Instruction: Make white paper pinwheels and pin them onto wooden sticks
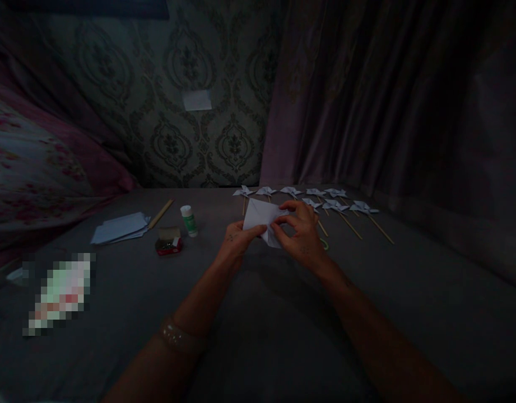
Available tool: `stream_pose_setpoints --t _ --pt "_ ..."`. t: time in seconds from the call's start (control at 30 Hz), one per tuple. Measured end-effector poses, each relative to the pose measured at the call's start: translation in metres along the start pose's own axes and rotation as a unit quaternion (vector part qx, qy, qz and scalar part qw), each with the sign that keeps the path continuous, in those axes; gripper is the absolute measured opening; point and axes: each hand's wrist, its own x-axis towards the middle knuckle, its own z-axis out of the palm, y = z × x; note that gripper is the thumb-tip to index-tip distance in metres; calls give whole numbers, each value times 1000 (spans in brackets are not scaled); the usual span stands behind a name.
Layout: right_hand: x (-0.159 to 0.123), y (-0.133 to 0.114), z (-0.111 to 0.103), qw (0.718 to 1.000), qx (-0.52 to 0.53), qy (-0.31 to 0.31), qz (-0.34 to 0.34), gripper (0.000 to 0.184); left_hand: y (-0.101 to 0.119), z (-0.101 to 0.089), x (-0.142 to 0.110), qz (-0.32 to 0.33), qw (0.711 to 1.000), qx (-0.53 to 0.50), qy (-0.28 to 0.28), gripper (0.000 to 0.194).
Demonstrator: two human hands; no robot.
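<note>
Between my hands, above the grey surface, is a white paper pinwheel point(258, 211) with part of it folded in toward its middle. My left hand point(240, 236) grips its left side, thumb on the front near the centre. With bent fingers, my right hand point(300, 226) pinches the folded paper at the right of the centre. Whether a pin is between those fingertips cannot be seen. Behind my right hand, a green ring-shaped handle point(324, 244) shows in part.
Several finished paper pinwheels point(335, 206) on sticks lie behind and to the right. On the left are a stack of paper sheets point(121, 228), thin wooden sticks point(161, 214), a green glue bottle point(189, 221) with a white cap, and an open red box point(169, 246) of small metal pieces.
</note>
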Motion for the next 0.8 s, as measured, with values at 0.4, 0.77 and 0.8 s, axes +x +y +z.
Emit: stream_pose_setpoints --t 0.4,0.77,0.8 --pt "0 0 1 1000 4 -1 -6 5 -1 0 -1 10 1000 16 1 21" --pt "-1 -2 1 1000 1 -4 -10 5 2 2 -3 21 1000 4 3 19" --pt "-1 -2 1 1000 2 -5 -10 5 2 2 -3 19 1000 3 3 19"
